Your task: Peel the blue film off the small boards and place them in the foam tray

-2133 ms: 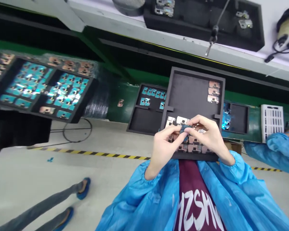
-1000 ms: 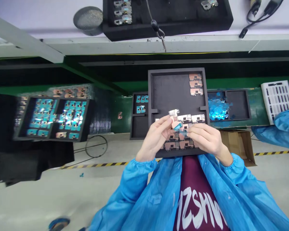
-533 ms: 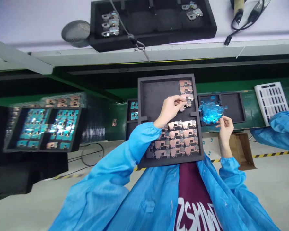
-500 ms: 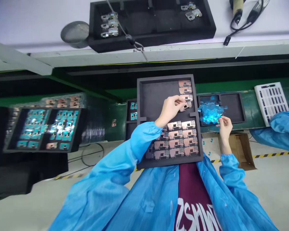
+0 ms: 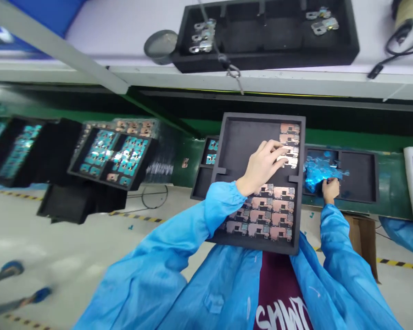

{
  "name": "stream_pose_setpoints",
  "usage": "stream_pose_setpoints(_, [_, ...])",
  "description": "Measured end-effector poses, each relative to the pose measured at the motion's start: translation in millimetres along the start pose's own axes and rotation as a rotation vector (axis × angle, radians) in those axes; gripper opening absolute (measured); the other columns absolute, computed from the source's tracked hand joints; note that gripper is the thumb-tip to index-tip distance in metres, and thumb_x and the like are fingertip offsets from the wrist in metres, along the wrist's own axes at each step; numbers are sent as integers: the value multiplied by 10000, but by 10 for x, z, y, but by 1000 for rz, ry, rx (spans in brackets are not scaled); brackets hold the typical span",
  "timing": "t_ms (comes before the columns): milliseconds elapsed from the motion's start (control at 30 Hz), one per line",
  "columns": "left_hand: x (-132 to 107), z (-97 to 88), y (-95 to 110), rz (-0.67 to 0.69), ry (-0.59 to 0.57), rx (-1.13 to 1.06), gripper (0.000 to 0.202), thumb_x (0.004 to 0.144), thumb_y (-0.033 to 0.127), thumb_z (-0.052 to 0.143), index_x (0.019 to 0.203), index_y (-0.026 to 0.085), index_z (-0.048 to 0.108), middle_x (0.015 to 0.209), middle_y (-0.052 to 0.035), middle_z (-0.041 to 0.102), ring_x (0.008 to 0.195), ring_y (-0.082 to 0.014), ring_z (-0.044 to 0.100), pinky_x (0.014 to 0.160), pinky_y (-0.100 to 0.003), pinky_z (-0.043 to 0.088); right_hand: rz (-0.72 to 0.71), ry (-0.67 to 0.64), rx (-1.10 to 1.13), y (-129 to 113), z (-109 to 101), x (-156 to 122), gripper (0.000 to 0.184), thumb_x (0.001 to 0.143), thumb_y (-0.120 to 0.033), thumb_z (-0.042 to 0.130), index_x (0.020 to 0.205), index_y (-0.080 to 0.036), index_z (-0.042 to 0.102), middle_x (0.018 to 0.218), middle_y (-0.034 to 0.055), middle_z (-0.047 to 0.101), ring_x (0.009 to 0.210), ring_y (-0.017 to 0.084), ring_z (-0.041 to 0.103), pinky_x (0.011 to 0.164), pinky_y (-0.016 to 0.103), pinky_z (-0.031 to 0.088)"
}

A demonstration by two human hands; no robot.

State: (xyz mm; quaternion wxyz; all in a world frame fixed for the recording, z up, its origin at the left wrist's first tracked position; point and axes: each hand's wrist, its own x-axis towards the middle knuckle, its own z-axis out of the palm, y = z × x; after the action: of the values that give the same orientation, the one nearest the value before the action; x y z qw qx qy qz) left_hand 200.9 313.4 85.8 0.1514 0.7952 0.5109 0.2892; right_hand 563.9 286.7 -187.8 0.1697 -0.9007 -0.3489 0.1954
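The left grip point(image 5: 261, 167) has its fingertips slightly parted, touching the lowest metal piece point(image 5: 291, 162) in the short column at the upper right of the black tray point(image 5: 249, 137); whether it pinches that piece, I cannot tell. The right grip point(image 5: 330, 189) is curled at the near edge of a heap of blue film point(image 5: 315, 170) in a second tray point(image 5: 358, 176) on the green surface point(image 5: 394, 183); its fingertips are hidden, so what it holds is unclear. The left sleeve point(image 5: 179, 233) covers some of the copper-coloured pieces point(image 5: 282, 206) filling the near compartment. Beyond, a cord with a metal clip point(image 5: 234, 71) hangs before a divided box point(image 5: 278, 36). White letters on the maroon shirt point(image 5: 278, 266) are cut off and make no readable word.
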Motion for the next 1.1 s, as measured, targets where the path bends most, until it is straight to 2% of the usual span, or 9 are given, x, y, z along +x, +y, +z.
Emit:
stream_pose_setpoints(133, [-302, -838, -397, -143, 196, -70, 228, 1096, 288, 645, 1272, 235, 779, 1247, -71, 760, 1117, -218, 720, 888, -319, 593, -38, 73, -52, -129, -130, -28, 456, 878, -314, 607, 1292, -126, 635, 1152, 219, 735, 1131, 389, 712, 1034, 508, 551])
stream_pose_setpoints(267, [-1047, -1388, -1458, -612, 558, -5, 318, 1153, 286, 461, 1277, 204, 742, 1244, -96, 757, 1020, -188, 731, 830, -277, 581, -124, 147, -40, -325, -443, -204, 452, 882, -332, 531, 1252, -106, 659, 1118, 248, 740, 1149, 435, 733, 1053, 548, 563])
stream_pose_setpoints(300, [-1256, -1389, -1751, -761, 575, 47, 360, 1157, 244, 397, 1287, 182, 727, 1242, -113, 757, 1026, -188, 727, 879, -287, 580, -153, 152, -29, -339, -526, -274, 454, 874, -364, 535, 1230, -117, 672, 1077, 235, 743, 1114, 435, 743, 1038, 550, 573])
stream_pose_setpoints(367, [-1605, -1212, -2261, -1021, 359, 117, 344, 1104, 138, 423, 1268, 141, 725, 1298, -150, 745, 1141, -218, 701, 1045, -339, 548, -219, 147, 4, -301, -680, -433, 461, 840, -459, 566, 1167, -162, 698, 956, 180, 737, 989, 425, 754, 971, 559, 597])
stream_pose_setpoints(500, [-1821, -453, -2791, -1092, 81, -24, 172, 961, 110, 684, 1097, 143, 784, 1223, -149, 776, 1184, -275, 679, 1101, -370, 525, -320, 59, 26, -72, -947, -772, 544, 739, -613, 624, 1083, -206, 736, 864, 113, 727, 807, 368, 722, 849, 535, 596])
stream_pose_setpoints(667, [-1392, 357, -2861, -1107, -42, -150, 191, 977, 261, 759, 1140, 163, 754, 1283, -161, 753, 1288, -294, 626, 1086, -343, 508, -262, -17, -69, 85, -1249, -1140, 651, 712, -645, 640, 1134, -162, 752, 959, 156, 783, 880, 398, 744, 776, 483, 571])
stream_pose_setpoints(800, [-1036, 566, -2759, -1183, -6, -190, 342, 955, 389, 772, 1144, 114, 696, 1287, -244, 723, 1307, -359, 619, 1063, -404, 511, -242, -4, 15, 7, -1353, -1400, 655, 771, -645, 638, 1177, -144, 747, 1073, 181, 806, 991, 372, 766, 885, 472, 591])
stream_pose_setpoints(933, [-1006, 308, -2667, -1165, 109, -300, 294, 961, 444, 708, 920, 161, 643, 896, -109, 736, 1116, -314, 693, 983, -402, 534, -249, -6, 109, -260, -1463, -1542, 667, 831, -687, 643, 1203, -143, 746, 1123, 193, 807, 1001, 313, 761, 945, 466, 597])
stream_pose_setpoints(1100, [-1347, -560, -2387, -1060, 393, -437, 458, 863, 663, 773, 804, 246, 592, 622, 67, 619, 806, -211, 686, 796, -378, 581, -396, 167, 278, -1006, -1924, -1871, 500, 982, -603, 666, 1201, -167, 768, 1139, 156, 808, 962, 267, 765, 869, 411, 621])
